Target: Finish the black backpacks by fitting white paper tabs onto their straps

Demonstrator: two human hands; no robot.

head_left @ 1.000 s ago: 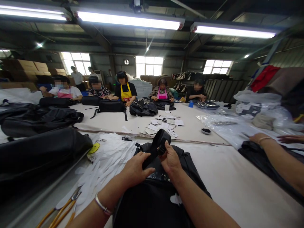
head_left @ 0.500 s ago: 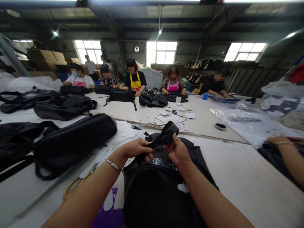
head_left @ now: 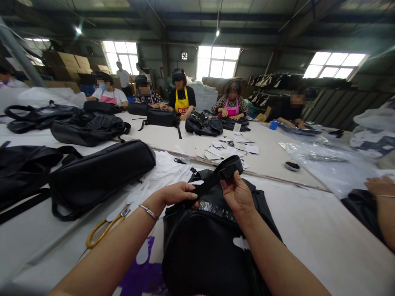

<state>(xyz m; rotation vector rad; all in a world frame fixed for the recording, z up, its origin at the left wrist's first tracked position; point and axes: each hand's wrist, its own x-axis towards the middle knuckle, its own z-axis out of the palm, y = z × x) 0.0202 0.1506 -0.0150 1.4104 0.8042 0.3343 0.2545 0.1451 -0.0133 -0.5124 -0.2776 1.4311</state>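
Note:
A black backpack (head_left: 210, 250) lies in front of me on the white-covered table. Its black strap (head_left: 212, 181) is raised above the bag's top and curls over at the far end, where a dark buckle shows. My left hand (head_left: 182, 194) pinches the strap on its left part, close to the bag. Farther along, my right hand (head_left: 237, 195) grips the strap by the buckle, thumb on the near side. Shiny clear plastic (head_left: 216, 209) covers a strip of the bag below the hands. A white tag (head_left: 240, 243) sits by my right forearm.
Yellow-handled scissors (head_left: 100, 230) and purple plastic (head_left: 143, 273) lie left of the backpack. Another black bag (head_left: 105, 176) stands farther left. Paper tags (head_left: 230, 149) and a small dish (head_left: 292, 165) are ahead. A co-worker's hand (head_left: 381, 187) rests on dark material at right.
The strap has been drawn out longer between my hands, and my right hand has shifted slightly right. The whole view has moved a little, showing more of the scissors.

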